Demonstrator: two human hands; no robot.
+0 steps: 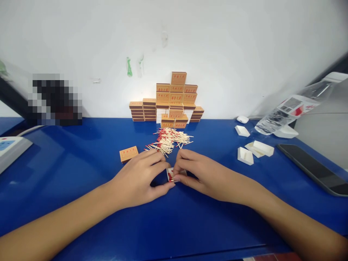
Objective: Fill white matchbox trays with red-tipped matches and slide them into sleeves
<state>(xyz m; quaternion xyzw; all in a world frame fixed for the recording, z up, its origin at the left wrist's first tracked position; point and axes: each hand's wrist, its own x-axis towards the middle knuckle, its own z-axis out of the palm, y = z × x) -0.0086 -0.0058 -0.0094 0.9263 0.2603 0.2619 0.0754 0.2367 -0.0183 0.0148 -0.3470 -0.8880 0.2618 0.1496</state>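
Observation:
A small white matchbox tray lies on the blue table with red-tipped matches inside. My left hand curves around its left side, thumb at the near corner and fingers toward the far edge, gripping it. Over the tray's right part, my right hand has its thumb and fingers pinched together at the matches; whatever is between them is hidden. Just beyond both hands spreads a loose pile of matches. A closed orange matchbox lies beside my left hand's knuckles.
Stacked matchboxes stand against the white wall. To the right are several white trays, an earbud case, a leaning plastic bottle and a phone. A power strip sits at the left edge.

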